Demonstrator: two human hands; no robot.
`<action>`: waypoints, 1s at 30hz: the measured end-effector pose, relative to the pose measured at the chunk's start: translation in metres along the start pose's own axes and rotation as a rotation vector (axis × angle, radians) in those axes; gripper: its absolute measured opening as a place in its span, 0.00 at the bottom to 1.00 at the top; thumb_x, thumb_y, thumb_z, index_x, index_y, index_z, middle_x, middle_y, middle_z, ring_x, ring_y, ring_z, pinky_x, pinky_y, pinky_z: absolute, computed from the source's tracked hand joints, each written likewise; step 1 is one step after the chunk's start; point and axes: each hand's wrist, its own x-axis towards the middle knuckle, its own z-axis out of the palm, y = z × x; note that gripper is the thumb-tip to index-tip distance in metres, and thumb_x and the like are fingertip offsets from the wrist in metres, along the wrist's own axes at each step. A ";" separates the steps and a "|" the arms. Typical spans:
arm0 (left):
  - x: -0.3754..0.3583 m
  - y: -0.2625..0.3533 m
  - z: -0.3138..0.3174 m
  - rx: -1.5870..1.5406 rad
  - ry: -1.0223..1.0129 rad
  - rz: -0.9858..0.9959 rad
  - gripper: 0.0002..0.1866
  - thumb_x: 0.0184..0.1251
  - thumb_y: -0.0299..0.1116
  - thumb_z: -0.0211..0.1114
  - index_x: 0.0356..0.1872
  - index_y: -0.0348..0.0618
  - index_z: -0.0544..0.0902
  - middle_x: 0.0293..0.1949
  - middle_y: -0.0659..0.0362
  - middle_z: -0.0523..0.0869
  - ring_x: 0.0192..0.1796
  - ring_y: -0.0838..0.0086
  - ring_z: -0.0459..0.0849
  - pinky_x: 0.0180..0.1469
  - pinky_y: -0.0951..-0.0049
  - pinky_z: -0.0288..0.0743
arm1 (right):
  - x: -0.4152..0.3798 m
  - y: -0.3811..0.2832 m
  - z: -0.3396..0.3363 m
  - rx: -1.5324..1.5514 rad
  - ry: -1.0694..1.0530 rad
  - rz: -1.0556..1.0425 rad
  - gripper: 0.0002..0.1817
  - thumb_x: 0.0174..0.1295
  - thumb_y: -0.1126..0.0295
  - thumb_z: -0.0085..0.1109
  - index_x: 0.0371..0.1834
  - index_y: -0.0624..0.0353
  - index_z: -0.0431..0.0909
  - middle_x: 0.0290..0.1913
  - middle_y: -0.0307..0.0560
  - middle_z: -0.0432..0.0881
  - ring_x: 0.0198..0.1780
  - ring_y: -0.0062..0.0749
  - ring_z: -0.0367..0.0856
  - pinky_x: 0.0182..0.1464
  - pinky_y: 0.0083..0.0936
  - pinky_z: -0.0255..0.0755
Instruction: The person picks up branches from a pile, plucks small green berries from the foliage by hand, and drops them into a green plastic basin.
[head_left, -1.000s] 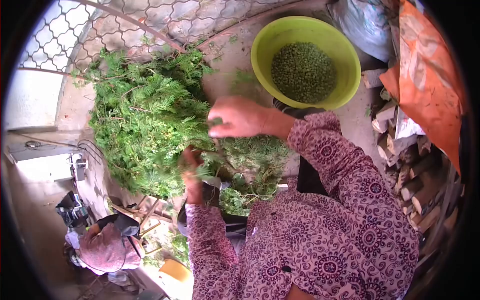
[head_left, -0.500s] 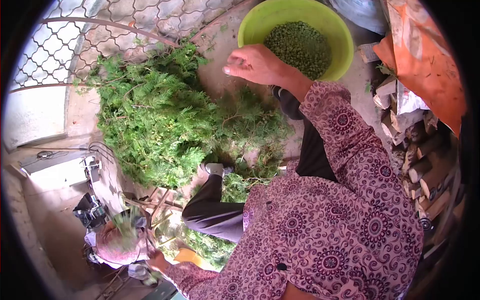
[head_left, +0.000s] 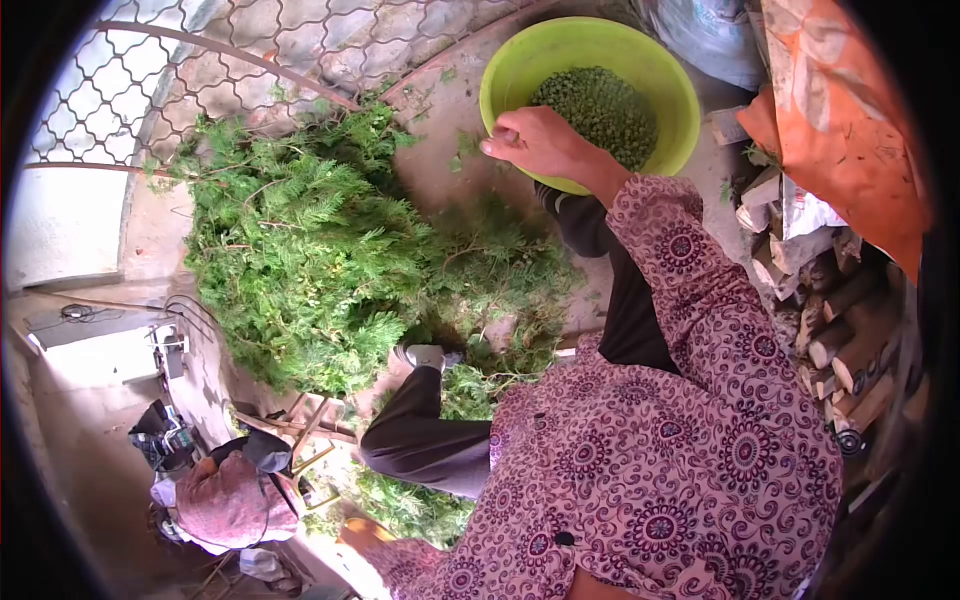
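Note:
My right hand (head_left: 545, 145) hovers at the near-left rim of a yellow-green plastic basin (head_left: 690, 110), its fingers curled together; whether something small sits between them cannot be seen. Inside the basin lies a heap of small green pieces (head_left: 600, 110). Of my left arm, the patterned sleeve (head_left: 420, 567) shows at the lower left, but glare and blur hide the fingers. Close to that sleeve is an orange-yellow object (head_left: 365, 530). A large pile of feathery green branches (head_left: 310, 250) covers the floor in front of my legs.
Split firewood (head_left: 850, 340) is stacked at the right under an orange sheet (head_left: 850, 150). A wire-mesh panel (head_left: 300, 40) stands at the top left. A chair or stand with pink cloth (head_left: 235, 500) and a wooden frame (head_left: 310, 425) are at the lower left. A whitish sack (head_left: 710, 40) sits behind the basin.
The blurred green sprig over the pink cloth is gone from view. My left hand has drawn back from there. My right hand has shifted slightly right and down, closer to the basin.

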 end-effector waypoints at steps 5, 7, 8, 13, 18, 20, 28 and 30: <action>0.077 0.048 0.137 -0.111 -0.500 0.108 0.19 0.61 0.38 0.54 0.48 0.35 0.68 0.40 0.54 0.73 0.36 0.69 0.74 0.34 0.71 0.70 | -0.003 0.008 0.017 -0.090 -0.080 0.033 0.22 0.51 0.51 0.55 0.20 0.64 0.74 0.19 0.55 0.75 0.22 0.45 0.74 0.28 0.33 0.67; -0.020 0.107 0.218 -0.102 -0.552 0.182 0.23 0.60 0.35 0.55 0.55 0.33 0.66 0.48 0.51 0.75 0.45 0.66 0.75 0.40 0.69 0.71 | -0.005 0.013 0.032 -0.097 -0.139 0.105 0.23 0.50 0.51 0.55 0.20 0.64 0.75 0.19 0.55 0.75 0.23 0.45 0.75 0.30 0.33 0.68; -0.048 0.119 0.244 0.029 -0.626 0.342 0.23 0.60 0.35 0.56 0.54 0.33 0.68 0.48 0.50 0.75 0.45 0.67 0.76 0.41 0.71 0.72 | -0.006 0.016 0.042 -0.108 -0.152 0.106 0.23 0.50 0.51 0.55 0.20 0.64 0.75 0.19 0.55 0.75 0.23 0.45 0.75 0.30 0.33 0.68; -0.121 0.119 0.330 0.038 -1.030 0.411 0.23 0.57 0.37 0.62 0.51 0.34 0.72 0.44 0.51 0.79 0.42 0.71 0.78 0.41 0.76 0.74 | -0.015 0.025 0.105 -0.010 -0.423 0.336 0.23 0.52 0.49 0.54 0.24 0.62 0.76 0.22 0.50 0.78 0.26 0.38 0.77 0.32 0.30 0.70; -0.114 0.090 0.354 -0.008 -1.136 0.197 0.18 0.58 0.35 0.62 0.45 0.32 0.75 0.31 0.57 0.82 0.32 0.79 0.78 0.34 0.81 0.72 | -0.044 0.042 0.198 0.866 -0.424 1.032 0.19 0.54 0.51 0.57 0.35 0.58 0.75 0.28 0.44 0.75 0.26 0.31 0.75 0.32 0.25 0.71; -0.112 0.104 0.349 0.009 -1.107 0.111 0.18 0.59 0.36 0.61 0.44 0.32 0.76 0.30 0.57 0.82 0.32 0.79 0.78 0.34 0.82 0.71 | -0.058 0.046 0.233 1.162 -0.353 1.214 0.20 0.54 0.52 0.57 0.40 0.56 0.73 0.33 0.44 0.73 0.26 0.29 0.74 0.33 0.24 0.71; -0.110 0.132 0.346 -0.152 -1.156 0.203 0.18 0.60 0.38 0.59 0.45 0.33 0.76 0.35 0.56 0.81 0.33 0.79 0.79 0.35 0.81 0.71 | -0.060 0.070 0.315 1.408 0.240 1.562 0.31 0.55 0.50 0.56 0.57 0.55 0.61 0.43 0.45 0.63 0.35 0.28 0.68 0.40 0.33 0.67; -0.108 0.134 0.344 -0.157 -1.157 0.197 0.18 0.60 0.38 0.60 0.45 0.33 0.76 0.30 0.60 0.81 0.32 0.81 0.77 0.36 0.83 0.70 | -0.060 0.078 0.325 1.446 0.331 1.553 0.32 0.55 0.50 0.56 0.58 0.56 0.60 0.42 0.44 0.64 0.34 0.27 0.68 0.40 0.32 0.66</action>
